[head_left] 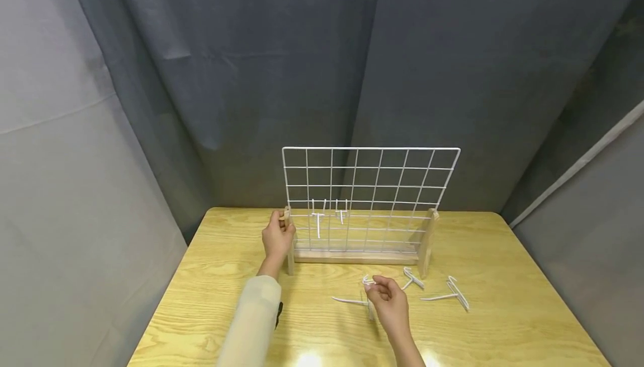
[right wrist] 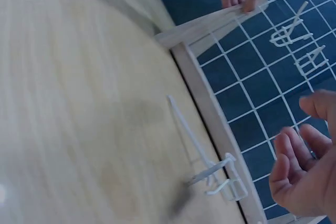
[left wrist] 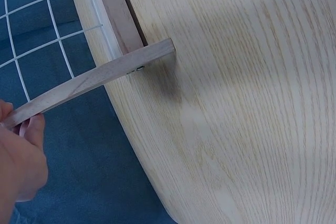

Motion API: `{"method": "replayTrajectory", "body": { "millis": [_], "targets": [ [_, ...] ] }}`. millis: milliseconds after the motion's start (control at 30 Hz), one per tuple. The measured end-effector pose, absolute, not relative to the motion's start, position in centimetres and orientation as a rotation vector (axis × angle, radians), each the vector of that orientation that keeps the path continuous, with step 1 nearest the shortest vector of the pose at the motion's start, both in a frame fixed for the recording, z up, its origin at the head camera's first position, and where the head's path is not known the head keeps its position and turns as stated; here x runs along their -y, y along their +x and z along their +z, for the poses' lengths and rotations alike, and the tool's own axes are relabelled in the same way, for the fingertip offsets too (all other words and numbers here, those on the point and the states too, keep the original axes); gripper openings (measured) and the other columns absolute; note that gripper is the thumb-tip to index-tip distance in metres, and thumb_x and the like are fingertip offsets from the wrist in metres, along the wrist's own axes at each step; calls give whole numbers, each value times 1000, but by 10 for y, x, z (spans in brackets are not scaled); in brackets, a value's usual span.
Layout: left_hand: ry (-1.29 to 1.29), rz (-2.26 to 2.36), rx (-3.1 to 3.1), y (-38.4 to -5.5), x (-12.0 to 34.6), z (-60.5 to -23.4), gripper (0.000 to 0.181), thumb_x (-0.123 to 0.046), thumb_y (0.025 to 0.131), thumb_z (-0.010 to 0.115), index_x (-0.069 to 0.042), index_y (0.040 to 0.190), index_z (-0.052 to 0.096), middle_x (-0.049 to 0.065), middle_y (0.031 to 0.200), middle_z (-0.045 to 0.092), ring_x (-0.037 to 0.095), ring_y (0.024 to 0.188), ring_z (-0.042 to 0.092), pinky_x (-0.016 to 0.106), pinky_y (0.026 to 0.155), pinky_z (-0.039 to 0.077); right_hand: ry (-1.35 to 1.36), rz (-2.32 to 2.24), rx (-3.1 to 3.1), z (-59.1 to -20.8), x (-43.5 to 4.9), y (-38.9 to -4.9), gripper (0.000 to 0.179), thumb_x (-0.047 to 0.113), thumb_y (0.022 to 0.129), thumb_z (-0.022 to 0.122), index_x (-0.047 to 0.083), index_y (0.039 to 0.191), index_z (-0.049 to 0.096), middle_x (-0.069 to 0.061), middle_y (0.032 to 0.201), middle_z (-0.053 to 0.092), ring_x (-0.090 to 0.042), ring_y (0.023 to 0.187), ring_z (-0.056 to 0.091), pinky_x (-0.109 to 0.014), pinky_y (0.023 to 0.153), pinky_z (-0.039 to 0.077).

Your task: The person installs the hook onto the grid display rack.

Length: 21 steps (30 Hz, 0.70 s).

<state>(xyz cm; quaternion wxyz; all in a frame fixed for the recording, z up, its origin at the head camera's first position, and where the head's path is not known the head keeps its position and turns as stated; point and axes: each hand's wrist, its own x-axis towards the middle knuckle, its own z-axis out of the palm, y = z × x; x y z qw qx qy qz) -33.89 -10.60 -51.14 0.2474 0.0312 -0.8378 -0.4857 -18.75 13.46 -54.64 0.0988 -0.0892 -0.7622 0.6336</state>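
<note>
My left hand (head_left: pixel 278 238) pinches the upper end of the wooden side post (left wrist: pixel 89 80) of a white wire grid rack (head_left: pixel 372 186). In the right wrist view, my right hand (right wrist: pixel 310 163) has loosely curled fingers, with the thumb apart from them and nothing visibly held. From the head view it overlaps a white wire hook (head_left: pixel 350 301) low over the tabletop; the hand hides part of it. In the right wrist view this hook (right wrist: pixel 190 134) appears in front of the rack's base, with a dark blur beside it. Two white hooks (head_left: pixel 318 224) hang on the grid's left part.
Two more white hooks lie on the wooden table (head_left: pixel 201 300): one hook (head_left: pixel 412 279) near the rack's right foot, another hook (head_left: pixel 456 294) farther right. The rack's right wooden post (head_left: pixel 428 241) stands upright. Grey curtains (head_left: pixel 241 76) surround the table's back and sides.
</note>
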Motion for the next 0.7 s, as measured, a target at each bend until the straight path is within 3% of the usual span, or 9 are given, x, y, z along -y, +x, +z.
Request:
{"method": "replayTrajectory", "body": {
  "millis": [333, 700],
  "targets": [
    [104, -1320, 2287, -338, 105, -511, 29, 0, 74, 68, -7, 100, 57, 12, 84, 68, 27, 77, 66, 43, 72, 51, -475, 1793, 2259, -568, -130, -170, 37, 1, 82, 63, -10, 115, 52, -17, 96, 58, -19, 79, 56, -17, 63, 48],
    [103, -1331, 2315, -341, 106, -515, 33, 0, 75, 67, -9, 104, 57, 11, 85, 68, 25, 78, 66, 41, 69, 53, -558, 1723, 2389, -592, -131, -166, 43, 3, 80, 65, -11, 117, 50, -25, 103, 55, -38, 93, 55, -44, 75, 51]
  ]
}}
